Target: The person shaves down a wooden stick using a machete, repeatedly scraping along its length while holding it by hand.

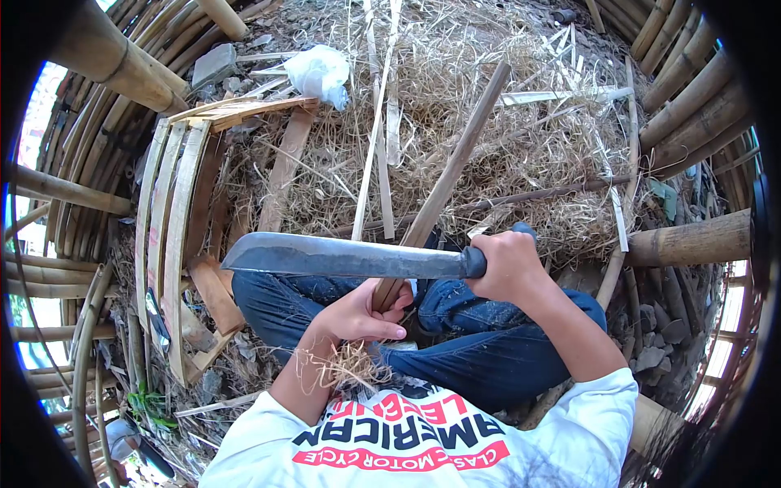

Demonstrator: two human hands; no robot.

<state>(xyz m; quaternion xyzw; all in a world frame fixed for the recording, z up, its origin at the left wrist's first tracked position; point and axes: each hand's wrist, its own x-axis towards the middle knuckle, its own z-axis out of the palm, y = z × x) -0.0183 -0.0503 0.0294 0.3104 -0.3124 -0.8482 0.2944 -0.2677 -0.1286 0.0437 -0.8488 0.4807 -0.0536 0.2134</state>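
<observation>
My right hand [504, 264] is wrapped round the dark handle of a machete [342, 257]. Its broad grey blade points left and crosses in front of a long wooden stick [458, 163]. Lower down, my left hand [364, 313] grips that stick near its bottom end, fingers curled about it. The stick slants up and to the right, away from me. A tangle of curly shavings [351, 368] sits by my left wrist, against the white shirt. My crossed legs in blue jeans [488, 350] lie beneath both hands.
Straw-like shavings [521, 154] cover the ground ahead, with thin split strips [382, 122] lying across them. A slatted wooden crate [175, 236] stands at left. A clear plastic bag [319, 73] lies beyond it. Bamboo poles [691, 241] enclose both sides.
</observation>
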